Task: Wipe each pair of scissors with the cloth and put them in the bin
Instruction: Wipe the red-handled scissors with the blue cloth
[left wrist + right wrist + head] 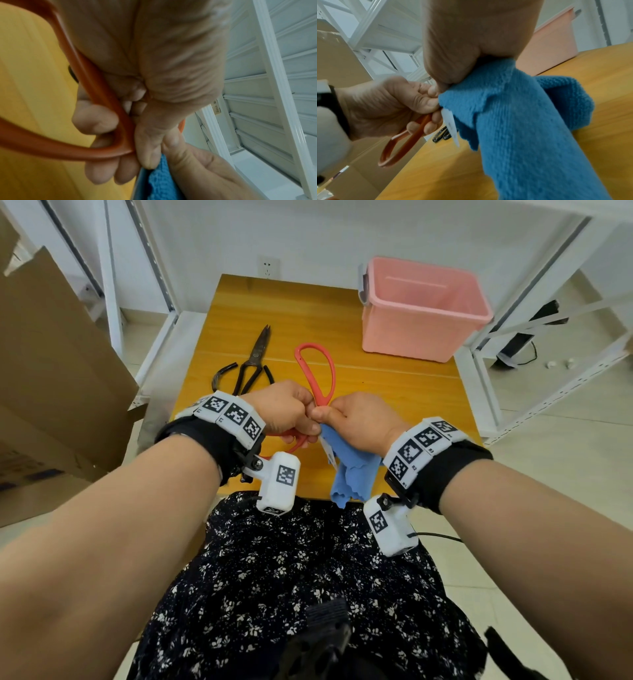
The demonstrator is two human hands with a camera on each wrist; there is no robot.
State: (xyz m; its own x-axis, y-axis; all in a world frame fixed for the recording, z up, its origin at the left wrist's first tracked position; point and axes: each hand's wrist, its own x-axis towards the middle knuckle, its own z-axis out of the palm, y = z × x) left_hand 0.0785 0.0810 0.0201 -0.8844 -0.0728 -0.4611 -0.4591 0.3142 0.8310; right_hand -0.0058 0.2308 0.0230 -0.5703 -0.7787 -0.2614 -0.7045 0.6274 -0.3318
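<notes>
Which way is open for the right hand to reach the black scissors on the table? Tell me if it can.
Probably not directly. The right hand holds the blue cloth, and the left hand with the red scissors sits between it and the black scissors. It would need to go over them.

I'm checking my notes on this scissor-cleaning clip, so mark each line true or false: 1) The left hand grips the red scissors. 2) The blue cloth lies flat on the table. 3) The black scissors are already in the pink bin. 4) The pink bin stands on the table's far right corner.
1) True: the left hand grips the red scissors by a handle loop.
2) False: the right hand holds the blue cloth, which hangs from it.
3) False: the black scissors lie on the table, left of the red pair.
4) True: the pink bin stands there.
</notes>
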